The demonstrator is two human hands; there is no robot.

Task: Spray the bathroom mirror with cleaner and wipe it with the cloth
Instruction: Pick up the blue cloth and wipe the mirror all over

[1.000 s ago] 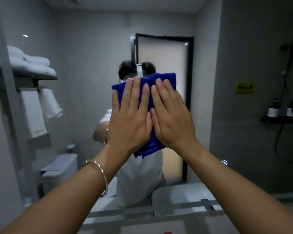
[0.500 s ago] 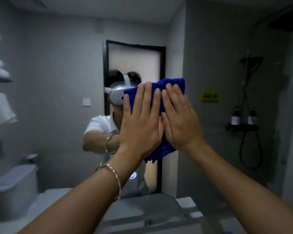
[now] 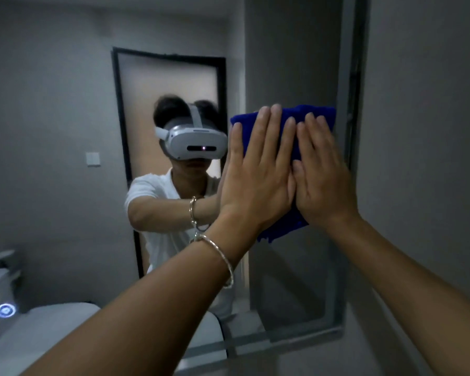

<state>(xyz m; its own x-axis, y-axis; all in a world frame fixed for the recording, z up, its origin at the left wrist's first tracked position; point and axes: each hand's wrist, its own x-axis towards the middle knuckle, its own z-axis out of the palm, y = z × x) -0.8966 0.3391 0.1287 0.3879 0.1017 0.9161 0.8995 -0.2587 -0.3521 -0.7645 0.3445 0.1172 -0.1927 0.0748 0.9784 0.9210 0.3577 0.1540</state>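
Two hands on the job here, both flat. The left hand (image 3: 258, 180) and right hand (image 3: 320, 180) sit side by side with fingers straight and pointing up, palms pressing the blue cloth (image 3: 296, 111) against the mirror (image 3: 52, 104). Nothing is gripped, just pushed flat.

The cloth is way over on the right side of the glass, about mid-height. Its right edge sits right at the mirror's right edge, just beside the dark frame strip (image 3: 354, 104), with plain grey wall (image 3: 423, 131) past that. So there's basically no glass to the right of it, but loads to the left and a decent stretch above and below, down to the bottom edge of the mirror.

For writing, I only see a small lit round icon (image 3: 5, 310) low on the left of the glass, and its symbol is too small to read.

The cloth looks bunched, with its long way running roughly up and down. The top edge pokes out above the fingertips and a ragged lower corner hangs out below the wrists. There's a silver bracelet (image 3: 220, 256) on the left wrist.
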